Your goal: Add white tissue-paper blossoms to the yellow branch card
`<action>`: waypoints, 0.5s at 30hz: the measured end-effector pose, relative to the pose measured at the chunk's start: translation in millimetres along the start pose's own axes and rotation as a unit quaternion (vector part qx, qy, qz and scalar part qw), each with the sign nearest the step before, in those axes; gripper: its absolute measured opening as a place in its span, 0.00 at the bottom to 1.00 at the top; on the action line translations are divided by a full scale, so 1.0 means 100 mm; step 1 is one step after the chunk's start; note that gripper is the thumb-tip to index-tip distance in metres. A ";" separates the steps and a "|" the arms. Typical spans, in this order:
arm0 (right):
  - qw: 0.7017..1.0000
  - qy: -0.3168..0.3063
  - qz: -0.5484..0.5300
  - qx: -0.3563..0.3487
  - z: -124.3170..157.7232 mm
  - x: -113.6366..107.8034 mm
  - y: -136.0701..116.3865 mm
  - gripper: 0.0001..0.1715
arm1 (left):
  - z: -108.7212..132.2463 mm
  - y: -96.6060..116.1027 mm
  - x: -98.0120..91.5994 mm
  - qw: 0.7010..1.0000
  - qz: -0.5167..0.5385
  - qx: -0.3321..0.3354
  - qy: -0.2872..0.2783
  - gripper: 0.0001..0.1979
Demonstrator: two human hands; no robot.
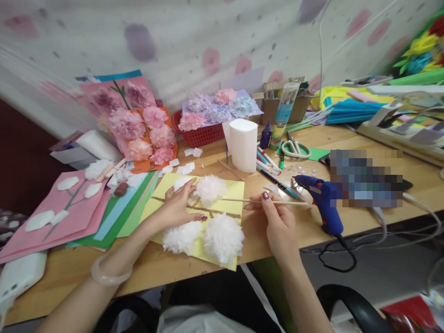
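Note:
Yellow card (154,224) lies on the table, carrying fluffy white paper flowers (225,238) and brown stem lines. My left hand (178,203) rests over its left part, thumb and fingers spread around a flower spot and holding nothing. Between the fingers of my right hand (279,222) is a thin wooden stick (236,200), roughly level. The stick's left end reaches the upper white flower (210,189); whether it presses into the petals I cannot tell. Its other end points toward the blue glue gun (328,203).
Behind the card stands a white paper roll (243,145). Markers (270,159), scissors (296,149) and a purple bottle (266,135) lie or stand nearby. A red basket (204,137) holds pastel flowers. Pink card (74,199) is at left; cables (385,243) trail at right.

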State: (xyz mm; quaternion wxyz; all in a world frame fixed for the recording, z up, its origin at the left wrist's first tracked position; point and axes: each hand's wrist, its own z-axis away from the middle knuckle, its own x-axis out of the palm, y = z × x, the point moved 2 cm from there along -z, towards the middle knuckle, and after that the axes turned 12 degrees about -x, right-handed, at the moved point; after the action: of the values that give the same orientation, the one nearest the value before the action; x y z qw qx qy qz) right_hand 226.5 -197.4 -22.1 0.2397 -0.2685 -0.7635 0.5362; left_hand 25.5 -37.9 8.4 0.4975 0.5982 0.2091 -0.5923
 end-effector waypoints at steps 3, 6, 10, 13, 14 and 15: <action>0.996 -0.060 0.045 -0.051 -0.03 0.02 -0.07 0.22 | -0.18 -0.03 -0.12 0.997 -0.006 0.058 -0.050 0.54; 0.989 -0.100 0.086 -0.060 -0.05 0.05 -0.11 0.23 | -0.35 -0.06 -0.25 0.989 -0.026 0.114 -0.085 0.58; 0.990 -0.111 0.076 -0.053 -0.07 0.12 -0.10 0.24 | -0.47 -0.05 -0.33 0.982 -0.056 0.142 -0.112 0.60; 0.992 -0.096 0.062 -0.048 -0.08 0.14 -0.09 0.24 | -0.44 0.05 -0.32 0.983 -0.076 0.121 -0.116 0.61; 0.993 -0.087 0.060 -0.046 -0.09 0.14 -0.09 0.25 | -0.42 0.10 -0.30 0.985 -0.081 0.108 -0.104 0.60; 0.994 -0.078 0.058 -0.044 -0.09 0.14 -0.08 0.26 | -0.40 0.16 -0.27 0.988 -0.084 0.096 -0.087 0.59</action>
State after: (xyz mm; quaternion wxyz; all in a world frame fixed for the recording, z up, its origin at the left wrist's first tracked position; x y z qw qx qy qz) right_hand 221.0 -184.3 -10.3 0.1361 -0.2804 -0.7859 0.5341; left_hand 52.9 -2.0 31.2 0.4031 0.5695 0.1566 -0.6990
